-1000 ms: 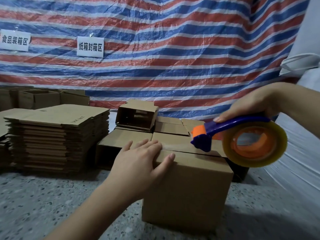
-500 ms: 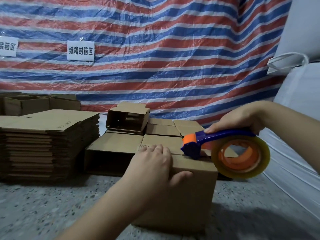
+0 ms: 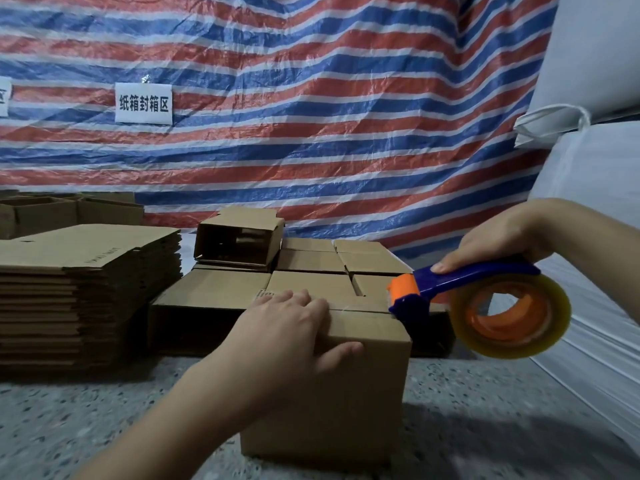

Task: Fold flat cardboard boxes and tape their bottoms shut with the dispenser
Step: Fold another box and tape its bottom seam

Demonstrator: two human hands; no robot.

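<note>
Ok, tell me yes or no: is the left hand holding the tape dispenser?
No, the left hand rests on the box, while the right hand grips the tape dispenser.

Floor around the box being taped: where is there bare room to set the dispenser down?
Bare floor lies right of the box, up to the white sacks, and front-left. Behind is crowded: taped boxes and the flat stack.
</note>
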